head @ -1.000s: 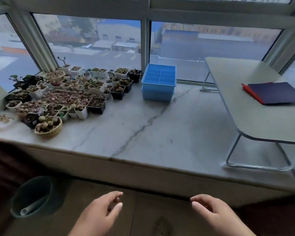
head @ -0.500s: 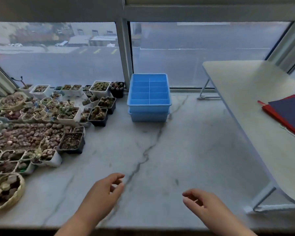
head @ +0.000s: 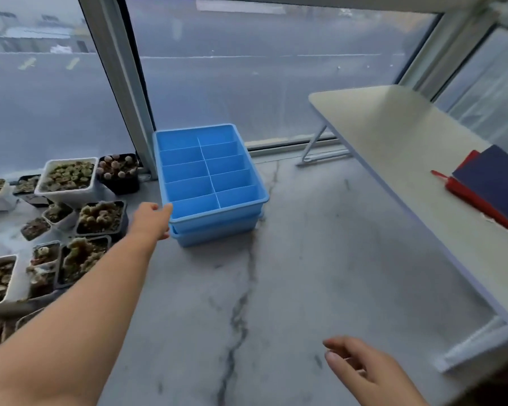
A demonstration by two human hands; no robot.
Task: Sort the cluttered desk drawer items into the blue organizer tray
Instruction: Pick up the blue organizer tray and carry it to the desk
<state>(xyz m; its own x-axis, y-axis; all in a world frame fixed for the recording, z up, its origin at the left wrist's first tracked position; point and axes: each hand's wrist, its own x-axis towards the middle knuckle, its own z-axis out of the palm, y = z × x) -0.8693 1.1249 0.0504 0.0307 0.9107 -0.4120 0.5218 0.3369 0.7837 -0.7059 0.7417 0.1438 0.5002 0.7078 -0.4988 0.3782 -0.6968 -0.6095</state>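
The blue organizer tray (head: 241, 199) stands on the marble sill against the window frame, stacked on a second blue tray (head: 217, 232). Its divided compartments hold nothing. My left hand (head: 151, 219) is stretched out to the tray's near left corner, with the thumb at the rim. Its fingers are hidden behind the hand. My right hand (head: 361, 367) hovers low over the marble at the bottom right, fingers relaxed and holding nothing.
Several small pots of succulents (head: 100, 218) crowd the sill left of the tray. A low white folding table (head: 408, 159) stands at the right, with a dark blue notebook (head: 493, 180) on a red one (head: 478, 203). Bare marble (head: 305, 273) lies between.
The view has moved closer to the sill. My left arm has reached forward from the sill's near edge to the tray's corner. My right hand stays low near me.
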